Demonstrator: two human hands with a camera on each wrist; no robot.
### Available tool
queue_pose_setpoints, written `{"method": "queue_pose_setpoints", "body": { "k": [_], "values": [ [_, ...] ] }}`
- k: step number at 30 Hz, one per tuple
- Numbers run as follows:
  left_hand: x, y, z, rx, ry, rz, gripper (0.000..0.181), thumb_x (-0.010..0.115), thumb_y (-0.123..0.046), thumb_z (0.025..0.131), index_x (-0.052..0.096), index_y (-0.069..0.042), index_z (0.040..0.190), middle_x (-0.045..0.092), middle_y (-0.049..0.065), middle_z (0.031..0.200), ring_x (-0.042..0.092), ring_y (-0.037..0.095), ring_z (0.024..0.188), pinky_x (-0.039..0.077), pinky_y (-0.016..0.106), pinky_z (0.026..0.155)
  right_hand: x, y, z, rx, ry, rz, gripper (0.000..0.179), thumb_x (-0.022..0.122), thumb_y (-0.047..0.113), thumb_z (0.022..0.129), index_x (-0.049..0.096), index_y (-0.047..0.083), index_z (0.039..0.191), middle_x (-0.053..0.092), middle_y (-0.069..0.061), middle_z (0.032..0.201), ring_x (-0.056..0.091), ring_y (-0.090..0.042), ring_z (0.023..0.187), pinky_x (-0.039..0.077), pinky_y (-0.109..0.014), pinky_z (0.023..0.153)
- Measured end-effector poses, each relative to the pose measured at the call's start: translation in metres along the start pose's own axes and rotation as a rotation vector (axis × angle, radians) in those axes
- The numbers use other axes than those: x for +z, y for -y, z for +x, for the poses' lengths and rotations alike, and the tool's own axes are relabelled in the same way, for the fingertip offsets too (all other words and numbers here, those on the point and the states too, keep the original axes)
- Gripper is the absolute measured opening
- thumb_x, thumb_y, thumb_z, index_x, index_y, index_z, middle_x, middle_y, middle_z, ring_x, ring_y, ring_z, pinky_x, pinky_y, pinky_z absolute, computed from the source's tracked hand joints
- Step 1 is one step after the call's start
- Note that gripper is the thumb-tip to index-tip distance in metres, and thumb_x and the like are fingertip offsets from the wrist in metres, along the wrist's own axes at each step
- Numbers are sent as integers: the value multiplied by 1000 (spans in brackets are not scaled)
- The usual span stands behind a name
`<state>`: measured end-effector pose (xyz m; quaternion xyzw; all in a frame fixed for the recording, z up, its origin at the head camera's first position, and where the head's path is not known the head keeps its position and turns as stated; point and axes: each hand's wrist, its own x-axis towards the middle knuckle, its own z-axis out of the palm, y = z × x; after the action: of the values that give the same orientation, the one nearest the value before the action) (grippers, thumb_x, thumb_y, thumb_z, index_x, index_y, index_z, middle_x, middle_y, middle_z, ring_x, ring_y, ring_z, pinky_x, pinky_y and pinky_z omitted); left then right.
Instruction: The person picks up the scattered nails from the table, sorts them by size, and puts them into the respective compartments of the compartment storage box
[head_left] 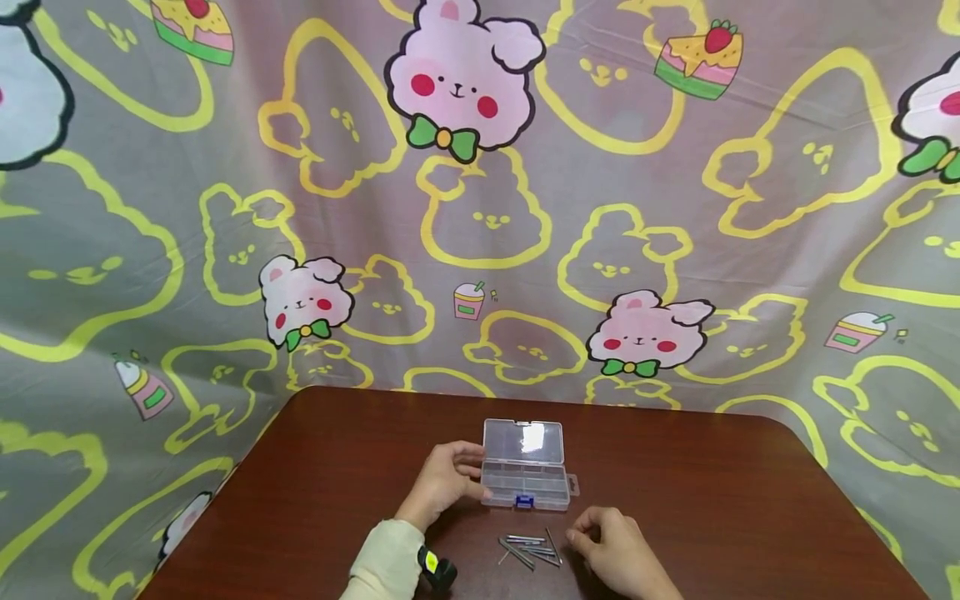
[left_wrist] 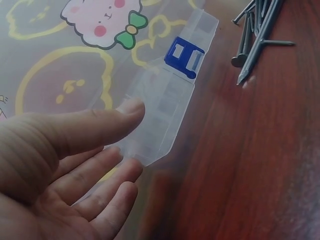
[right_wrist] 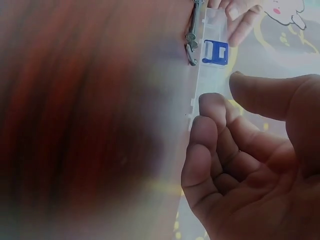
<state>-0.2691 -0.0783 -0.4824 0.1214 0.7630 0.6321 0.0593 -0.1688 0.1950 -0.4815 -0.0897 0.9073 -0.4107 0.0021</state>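
A clear plastic compartment box point(head_left: 551, 503) stands on the table with its lid point(head_left: 506, 440) raised at the back. A blue latch point(head_left: 524, 502) sits at its front. My left hand point(head_left: 442, 482) is at the box's left side, thumb by the front left corner and fingers loosely extended; whether it touches the box is unclear. Several grey metal nails point(head_left: 517, 552) lie in a loose pile in front of the box. Just right of the pile, my right hand point(head_left: 618, 546) is low over the table, its fingers loosely bent with nothing between them.
The dark reddish-brown table point(head_left: 697, 475) has rounded far corners. Behind it and at both sides hangs a curtain point(head_left: 495, 333) with cartoon bears. A hanging tab point(head_left: 573, 484) juts from the box's right side. A black wrist strap point(head_left: 437, 571) is on the left sleeve.
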Motion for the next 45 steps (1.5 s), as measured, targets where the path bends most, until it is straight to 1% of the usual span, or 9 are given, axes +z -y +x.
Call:
{"method": "queue_pose_setpoints", "body": {
  "k": [5,9,12,20,27,30,37,41,45],
  "values": [
    [0,1,0,1,-11,23,67,90,14,59,64,7,121,68,20,114,67,34,96,59,38,69,2,5,-1,-58,-8,-77,17,77,17,88,65,15,75,57,11,65,51,-4,58,43,-26,54],
    [0,1,-1,7,-20,34,68,90,15,58,65,6,120,68,19,113,67,34,95,59,39,68,5,6,1,-79,6,-118,21,79,18,85,63,17,71,56,13,65,48,-3,61,42,-27,56],
    [1,1,-2,5,-21,29,68,90,15,57,65,6,120,68,19,114,67,34,96,59,39,67,8,7,4,-66,29,-122,21,80,18,84,63,17,71,56,13,65,48,-5,60,42,-28,55],
    [2,4,-2,4,-26,15,70,89,18,55,64,5,120,67,21,115,66,34,96,59,38,65,13,12,5,-45,29,-142,24,83,19,80,62,17,68,56,11,64,48,-8,60,41,-30,55],
    [2,4,-2,5,-22,21,69,89,17,56,65,6,120,68,20,113,66,35,96,59,38,66,14,14,6,-45,-1,-187,26,84,10,74,60,17,67,55,12,63,50,-9,62,45,-33,58],
    [3,4,-2,3,-25,23,68,90,16,56,66,5,119,69,20,113,67,34,95,59,38,67,15,15,5,-38,-14,-203,25,84,10,72,61,18,65,55,12,62,50,-9,61,46,-34,58],
    [3,6,-3,5,-26,26,67,91,12,58,66,3,119,69,18,114,66,33,96,59,37,68,16,18,5,31,-31,-233,24,85,12,71,63,18,62,58,8,63,54,-13,62,48,-39,58],
    [3,6,-3,8,-29,27,66,91,11,59,66,4,119,69,17,114,66,34,96,59,37,67,17,18,4,47,-37,-246,21,78,6,70,63,17,62,58,7,63,53,-14,61,47,-39,57],
    [3,5,-3,4,-30,27,65,91,10,59,67,3,119,69,17,113,67,34,96,59,37,67,20,19,4,64,-51,-260,23,70,3,69,56,17,57,51,5,59,47,-15,57,42,-36,53]
  ]
}}
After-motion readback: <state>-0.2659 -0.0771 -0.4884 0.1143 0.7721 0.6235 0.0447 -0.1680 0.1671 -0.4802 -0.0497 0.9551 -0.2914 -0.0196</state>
